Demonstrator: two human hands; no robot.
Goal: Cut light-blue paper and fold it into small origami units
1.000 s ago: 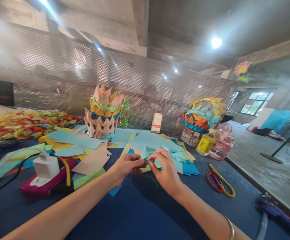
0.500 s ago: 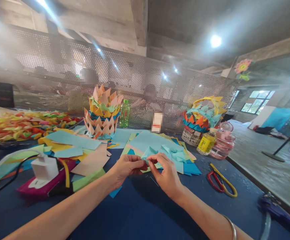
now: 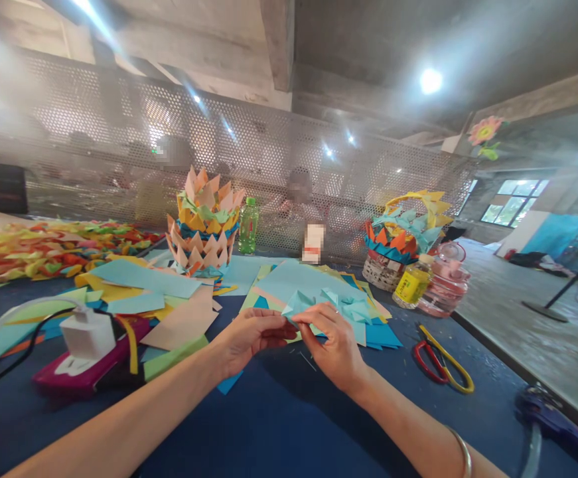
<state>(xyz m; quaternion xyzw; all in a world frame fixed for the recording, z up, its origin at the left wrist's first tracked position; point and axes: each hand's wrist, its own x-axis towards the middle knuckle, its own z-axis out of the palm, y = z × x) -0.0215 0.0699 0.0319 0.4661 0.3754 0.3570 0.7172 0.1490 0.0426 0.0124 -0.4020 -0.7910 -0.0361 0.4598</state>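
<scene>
Over the dark blue table point(image 3: 249, 431), my left hand point(image 3: 253, 337) and my right hand point(image 3: 331, 338) meet with fingertips pinched together. Between them is a small piece of light blue paper point(image 3: 291, 318), mostly covered by the fingers. Just behind my hands, folded light blue pieces point(image 3: 356, 309) lie on a stack of coloured sheets point(image 3: 289, 275). A tall folded-paper basket point(image 3: 202, 245) stands beyond my left hand. Loose sheets point(image 3: 182, 322) are spread to the left of it.
A power strip point(image 3: 70, 378) with a white charger is at left, near a heap of paper pieces point(image 3: 54, 249). Scissors point(image 3: 442, 362), a glue gun point(image 3: 557, 418), bottles point(image 3: 411, 285) and a handled paper basket point(image 3: 393, 249) stand or lie at right. A mesh screen point(image 3: 269, 159) rises behind.
The fingers of my right hand have shifted slightly around the paper, and my left hand's fingers have straightened a little. The rest looks the same.
</scene>
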